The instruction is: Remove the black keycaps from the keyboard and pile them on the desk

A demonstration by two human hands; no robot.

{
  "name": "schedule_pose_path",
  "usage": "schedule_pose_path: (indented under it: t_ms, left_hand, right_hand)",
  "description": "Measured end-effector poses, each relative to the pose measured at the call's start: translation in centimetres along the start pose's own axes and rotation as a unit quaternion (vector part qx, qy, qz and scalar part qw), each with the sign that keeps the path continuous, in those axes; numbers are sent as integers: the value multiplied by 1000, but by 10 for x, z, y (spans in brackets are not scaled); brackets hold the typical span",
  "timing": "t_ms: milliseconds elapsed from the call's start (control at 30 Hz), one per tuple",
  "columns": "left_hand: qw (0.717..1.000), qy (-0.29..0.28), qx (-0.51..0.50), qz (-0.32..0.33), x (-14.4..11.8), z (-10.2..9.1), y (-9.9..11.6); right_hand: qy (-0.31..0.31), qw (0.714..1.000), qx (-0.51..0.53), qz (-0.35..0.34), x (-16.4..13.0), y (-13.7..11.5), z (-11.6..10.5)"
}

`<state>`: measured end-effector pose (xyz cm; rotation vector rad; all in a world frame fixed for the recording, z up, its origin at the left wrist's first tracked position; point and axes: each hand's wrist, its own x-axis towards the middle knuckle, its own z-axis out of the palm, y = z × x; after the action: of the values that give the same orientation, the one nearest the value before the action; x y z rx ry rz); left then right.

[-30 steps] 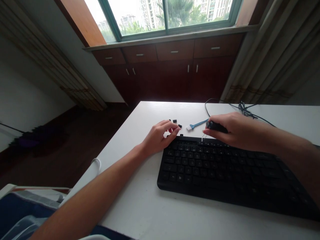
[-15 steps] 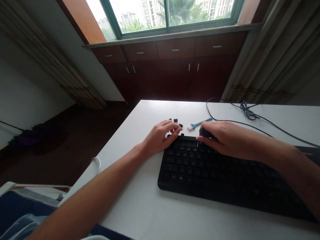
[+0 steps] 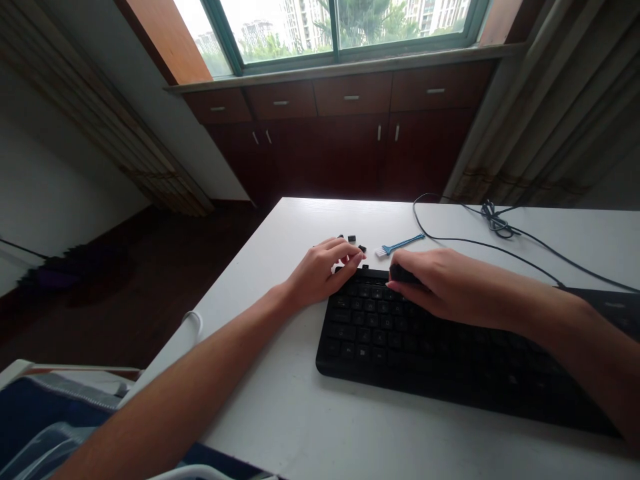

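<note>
A black keyboard [image 3: 380, 373] lies on the white table, a few loose black keycaps [image 3: 352, 239] beyond its far left edge. Over its far left corner rests my left hand [image 3: 325, 270], fingers curled and the tips of thumb and forefinger together; whether something small is between them is hidden. My right hand [image 3: 435, 283] is closed around the black handle of a keycap puller [image 3: 403, 274], low over the upper rows of keys. The puller's lower end is not clearly visible. A blue brush [image 3: 400, 245] with white bristles lies just behind the right hand.
A black cable [image 3: 495, 220], partly bundled, runs across the table's [image 3: 260, 407] far right. A white cord loop [image 3: 193, 323] hangs at the left edge. A chair with blue fabric [image 3: 40, 413] stands at lower left. Dark red cabinets [image 3: 325, 157] stand beyond, under a window.
My right hand has moved slightly left along the upper key rows with the keycap puller, whose thin wires no longer show. The left hand stays in place.
</note>
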<state>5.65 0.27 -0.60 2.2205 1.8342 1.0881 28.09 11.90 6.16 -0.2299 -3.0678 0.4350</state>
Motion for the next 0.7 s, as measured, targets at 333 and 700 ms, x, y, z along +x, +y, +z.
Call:
schedule_pose_path:
  t_ms: [333,700]
  left_hand:
    - [1000,-2,4,1,0,1,-2]
    - [1000,-9,2,5,0,1,-1]
  right_hand:
    - [-7,997,70,6,1,4,-1]
    - [-23,989,129,65,4,4,-3]
